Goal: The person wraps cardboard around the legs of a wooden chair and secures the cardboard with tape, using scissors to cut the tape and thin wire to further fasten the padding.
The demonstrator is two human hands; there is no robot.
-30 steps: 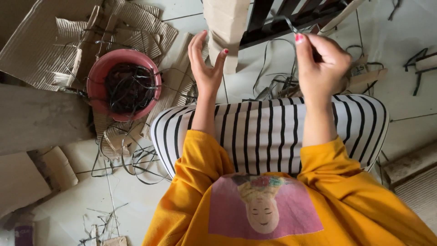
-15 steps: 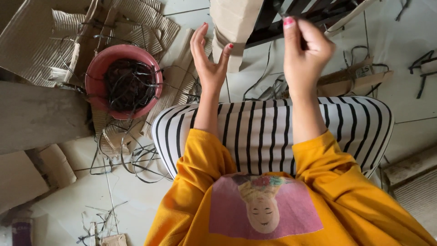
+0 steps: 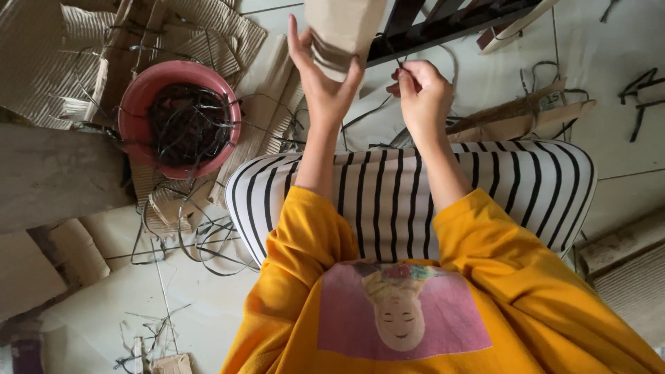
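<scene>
Both hands have shifted since half a sec ago: left hand (image 3: 325, 90) now cups the tan cardboard piece (image 3: 343, 31) at top centre, fingers spread, thumb under its lower edge; right hand (image 3: 422, 97) dropped lower, just right of it. Cardboard's long axis runs up-down, out of frame at top. Right fingers pinched shut on a thin dark strip (image 3: 385, 48) running up-left toward the cardboard. Red basin (image 3: 135, 104) of dark strips sits upper left, well apart.
</scene>
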